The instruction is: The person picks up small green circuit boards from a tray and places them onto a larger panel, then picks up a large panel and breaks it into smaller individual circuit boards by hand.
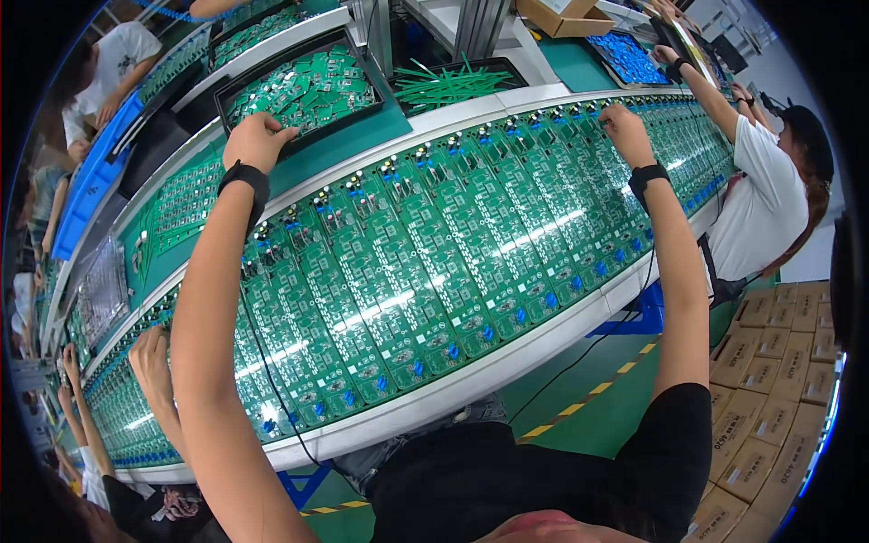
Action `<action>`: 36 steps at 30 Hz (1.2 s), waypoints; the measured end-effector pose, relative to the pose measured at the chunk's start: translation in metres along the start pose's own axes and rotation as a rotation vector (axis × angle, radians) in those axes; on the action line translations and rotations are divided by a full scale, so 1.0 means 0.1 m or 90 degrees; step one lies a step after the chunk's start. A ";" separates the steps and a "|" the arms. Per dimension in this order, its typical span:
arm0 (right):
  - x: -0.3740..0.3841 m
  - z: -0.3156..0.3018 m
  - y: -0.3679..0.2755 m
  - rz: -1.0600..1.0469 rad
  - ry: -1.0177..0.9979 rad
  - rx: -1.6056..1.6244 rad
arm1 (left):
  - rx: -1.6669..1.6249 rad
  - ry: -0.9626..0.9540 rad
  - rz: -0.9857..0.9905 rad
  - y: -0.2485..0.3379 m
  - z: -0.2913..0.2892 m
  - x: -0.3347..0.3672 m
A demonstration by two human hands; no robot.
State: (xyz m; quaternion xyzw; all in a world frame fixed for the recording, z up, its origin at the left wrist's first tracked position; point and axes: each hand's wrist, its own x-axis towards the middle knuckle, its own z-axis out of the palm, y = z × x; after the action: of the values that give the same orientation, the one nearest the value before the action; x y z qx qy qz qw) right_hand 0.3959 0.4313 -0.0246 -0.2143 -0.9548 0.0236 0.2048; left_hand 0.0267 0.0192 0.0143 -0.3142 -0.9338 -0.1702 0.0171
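Note:
My left hand (256, 143) is at the near left corner of a black tray (312, 136) heaped with small green circuit boards (312, 86). Its fingers are curled in toward the thumb, and whatever they hold is hidden. My right hand (628, 136) hovers by the far edge of a long row of green circuit board panels (434, 244), its fingertips pinched together; what is between them is too small to make out. Small blue, black and yellow parts stand along the panels' far edge, blue parts along the near edge. Both wrists wear black bands with cords.
Beside the tray lies a bin of green strips (453, 86). Farther right is a tray of blue parts (629, 59) near an open cardboard box (566, 16). Co-workers sit at both sides; one hand (152, 362) reaches in beside my left forearm. Cartons (769, 362) are stacked at right.

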 end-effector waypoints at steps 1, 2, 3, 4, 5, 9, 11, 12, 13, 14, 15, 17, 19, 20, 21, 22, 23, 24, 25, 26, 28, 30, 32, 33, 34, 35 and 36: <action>0.00 -0.01 0.00 -0.005 -0.001 -0.001 | 0.000 -0.001 -0.001 0.01 0.01 0.01; 0.01 -0.02 0.00 -0.007 -0.001 0.000 | -0.027 -0.003 -0.009 0.02 0.00 0.01; 0.01 -0.04 0.01 -0.011 -0.006 0.014 | -0.053 -0.006 -0.017 0.04 -0.01 0.02; 0.01 -0.05 0.02 -0.014 -0.012 0.028 | -0.080 -0.009 -0.025 0.05 -0.02 0.02; 0.01 -0.06 0.02 -0.018 -0.018 0.042 | -0.080 -0.008 -0.026 0.04 0.00 0.04; 0.00 -0.09 0.00 -0.032 -0.045 0.036 | -0.104 -0.013 -0.009 0.01 0.06 0.10; 0.00 -0.09 -0.02 -0.036 -0.055 0.028 | -0.118 -0.014 -0.012 -0.03 0.08 0.10; 0.01 -0.10 -0.02 -0.038 -0.064 0.016 | -0.126 -0.014 -0.010 -0.02 0.09 0.12; 0.02 -0.11 -0.03 -0.041 -0.073 0.004 | -0.126 -0.014 -0.008 -0.01 0.10 0.12; 0.02 -0.10 -0.03 -0.040 -0.073 0.004 | -0.129 -0.016 -0.002 0.00 0.11 0.12; 0.02 -0.07 -0.02 -0.055 -0.068 -0.002 | -0.132 -0.019 0.004 0.00 0.13 0.11; 0.04 -0.06 -0.03 -0.087 -0.056 -0.012 | -0.132 -0.019 0.011 0.00 0.13 0.12; 0.07 -0.07 -0.03 -0.079 -0.057 -0.014 | -0.094 -0.010 0.030 0.01 0.08 0.15; 0.10 -0.08 -0.03 -0.072 -0.063 -0.017 | -0.075 -0.005 0.040 0.01 0.05 0.16; 0.13 -0.10 -0.04 -0.065 -0.068 -0.020 | -0.073 0.000 0.040 0.01 0.02 0.17; 0.13 -0.09 -0.05 -0.067 -0.063 -0.018 | -0.077 0.008 0.039 0.00 0.00 0.14; 0.13 -0.10 -0.06 -0.055 -0.042 -0.033 | -0.081 0.017 0.037 0.01 -0.02 0.12; 0.11 -0.09 -0.09 -0.045 -0.021 -0.043 | -0.081 0.028 0.031 -0.02 -0.06 0.09; 0.11 -0.09 -0.13 -0.036 0.001 -0.052 | -0.073 0.037 0.027 -0.06 -0.08 0.10; 0.10 -0.10 -0.18 -0.043 0.010 -0.044 | -0.144 0.055 0.047 -0.08 -0.08 0.13; 0.09 -0.15 -0.29 -0.046 0.150 -0.055 | -0.278 0.071 0.069 -0.14 -0.04 0.12; 0.08 -0.21 -0.65 0.003 0.146 0.064 | -0.425 0.043 0.068 0.06 -0.01 0.07; 0.09 -0.28 -1.14 0.089 0.085 0.310 | -0.600 -0.010 0.051 0.39 -0.04 -0.20; 0.09 -0.35 -1.42 0.120 0.045 0.436 | -0.699 -0.041 0.043 0.58 -0.09 -0.35; 0.11 -0.37 -1.67 0.066 0.039 0.500 | -0.736 -0.070 0.057 0.71 -0.12 -0.48; 0.12 -0.38 -1.91 0.012 0.033 0.562 | -0.773 -0.101 0.072 0.82 -0.15 -0.59; 0.10 -0.44 -2.17 0.047 -0.004 0.675 | -0.805 -0.149 0.088 0.92 -0.19 -0.69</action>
State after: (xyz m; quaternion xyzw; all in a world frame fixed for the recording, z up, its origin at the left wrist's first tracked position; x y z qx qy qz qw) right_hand 0.3188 0.2368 0.0483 -0.1147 -0.8042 0.5111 0.2810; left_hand 0.1348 0.0409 0.0511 -0.3394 -0.6266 -0.6507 -0.2623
